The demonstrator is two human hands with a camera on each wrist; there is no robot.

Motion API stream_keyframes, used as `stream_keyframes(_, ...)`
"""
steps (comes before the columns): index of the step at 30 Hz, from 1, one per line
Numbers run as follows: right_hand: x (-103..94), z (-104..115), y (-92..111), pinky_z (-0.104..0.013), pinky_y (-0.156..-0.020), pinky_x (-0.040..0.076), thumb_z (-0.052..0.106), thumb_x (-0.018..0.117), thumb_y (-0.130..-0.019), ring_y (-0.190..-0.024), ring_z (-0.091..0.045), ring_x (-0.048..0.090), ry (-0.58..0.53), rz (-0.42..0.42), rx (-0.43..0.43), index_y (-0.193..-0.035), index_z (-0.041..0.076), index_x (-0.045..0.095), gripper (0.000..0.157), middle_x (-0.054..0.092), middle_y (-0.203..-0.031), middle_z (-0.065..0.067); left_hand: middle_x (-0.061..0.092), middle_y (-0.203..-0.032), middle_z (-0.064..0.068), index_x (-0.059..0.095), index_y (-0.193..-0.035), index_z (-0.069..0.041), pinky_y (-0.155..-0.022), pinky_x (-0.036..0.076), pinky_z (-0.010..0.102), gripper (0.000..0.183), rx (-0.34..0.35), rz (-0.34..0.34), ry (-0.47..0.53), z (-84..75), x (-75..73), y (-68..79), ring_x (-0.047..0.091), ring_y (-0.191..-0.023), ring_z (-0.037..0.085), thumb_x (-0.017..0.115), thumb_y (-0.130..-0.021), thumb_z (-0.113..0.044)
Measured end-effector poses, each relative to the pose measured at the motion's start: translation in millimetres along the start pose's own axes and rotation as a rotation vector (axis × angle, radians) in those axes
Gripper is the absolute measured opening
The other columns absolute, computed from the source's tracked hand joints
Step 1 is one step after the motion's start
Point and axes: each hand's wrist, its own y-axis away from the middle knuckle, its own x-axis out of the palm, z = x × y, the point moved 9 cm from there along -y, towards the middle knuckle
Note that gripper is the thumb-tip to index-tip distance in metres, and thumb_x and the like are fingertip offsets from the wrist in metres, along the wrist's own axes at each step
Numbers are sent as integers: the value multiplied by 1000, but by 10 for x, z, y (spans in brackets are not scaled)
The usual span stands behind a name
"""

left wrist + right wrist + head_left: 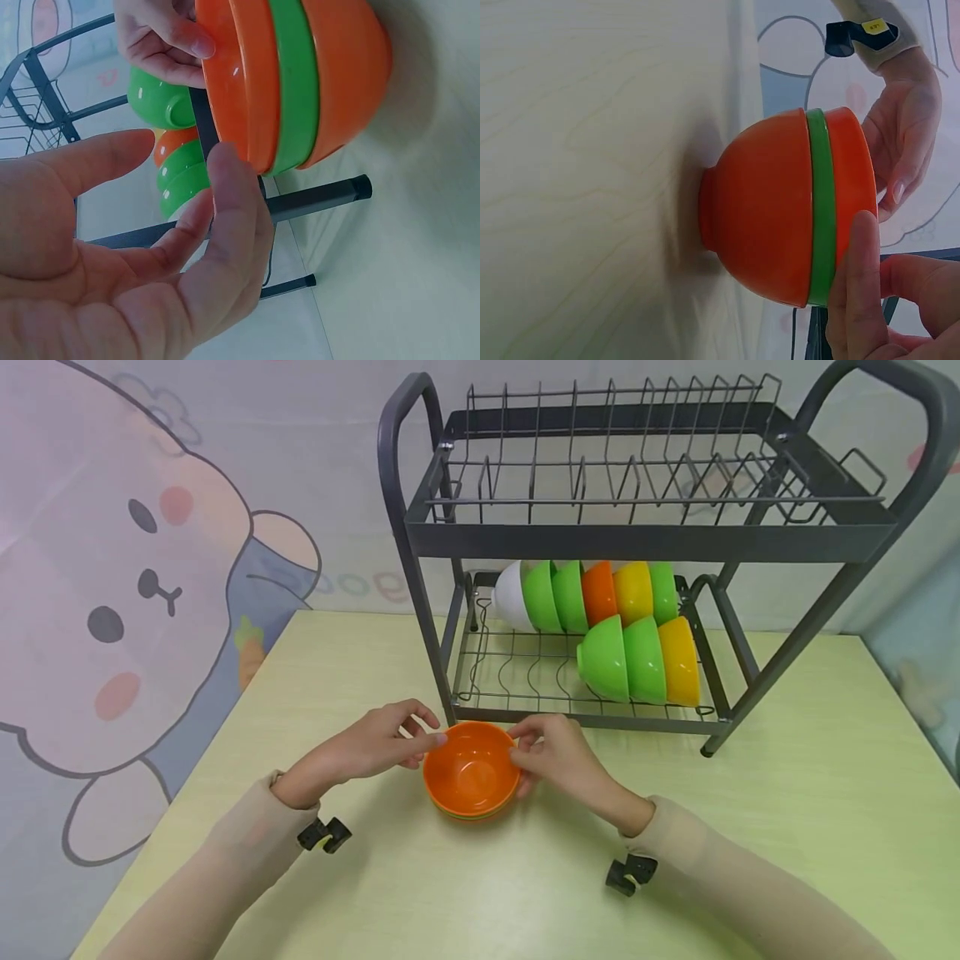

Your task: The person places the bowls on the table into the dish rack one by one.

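Note:
A stack of three bowls stands upright on the pale wooden table [420, 885], in front of the rack. Its top orange bowl [472, 764] shows its inside in the head view. Below it, a green bowl [823, 202] appears as a thin band over the bottom orange bowl [761, 206]. My right hand [558, 756] pinches the stack's right rim, thumb at the inner side and fingers along the outer wall. On the opposite side, my left hand [386, 743] has its thumb and fingers spread apart, fingertips close to the rim.
A dark two-tier dish rack [652, 542] stands just behind the stack. Its lower shelf carries two rows of tilted bowls, among them a white bowl [512, 597], green bowls [603, 658] and yellow bowls [678, 662]. A cartoon-printed cloth [345, 485] hangs behind the table.

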Motion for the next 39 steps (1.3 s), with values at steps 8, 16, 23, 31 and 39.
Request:
stream_keyframes(8, -12, 90, 23, -40, -54, 58, -11, 61, -87, -52, -23, 68, 3, 25, -43, -114, -14, 63, 28, 63, -84, -13, 60, -107, 16, 53, -125, 2, -86, 58, 41, 41, 22, 8, 56, -10, -36, 53, 70, -90, 31, 62, -100, -30)
stream_keyframes(16, -60, 179, 56, -42, -56, 59, -9, 62, -88, -53, -25, 68, -32, 33, -29, -116, -12, 63, 28, 62, -87, -14, 62, -109, 17, 54, -128, 5, -89, 57, 41, 45, 19, 39, 119, -8, -16, 47, 70, -91, 25, 61, -101, -30)
stream_keyframes(23, -131, 263, 99, -34, -58, 60, -9, 61, -89, -53, -29, 68, -82, 35, -21, -117, -13, 62, 28, 61, -88, -16, 65, -117, 17, 51, -133, 8, -94, 54, 41, 49, 34, 88, 205, -52, 24, 73, 69, -100, 28, 55, -104, -31)
stream_keyframes(31, -195, 320, 130, -36, -62, 60, -8, 63, -91, -53, -31, 68, -117, 14, -31, -118, -13, 62, 28, 63, -90, -18, 60, -126, 19, 46, -138, 8, -99, 50, 40, 51, 20, 176, 341, -74, 90, 61, 67, -106, 30, 50, -106, -32)
stream_keyframes(39, -272, 372, 147, -36, -61, 60, -7, 65, -91, -55, -30, 68, -140, -22, -77, -118, -13, 62, 27, 69, -93, -20, 58, -126, 20, 35, -143, 11, -97, 52, 40, 57, 65, 259, 500, -108, 169, 34, 64, -106, 29, 46, -107, -32)
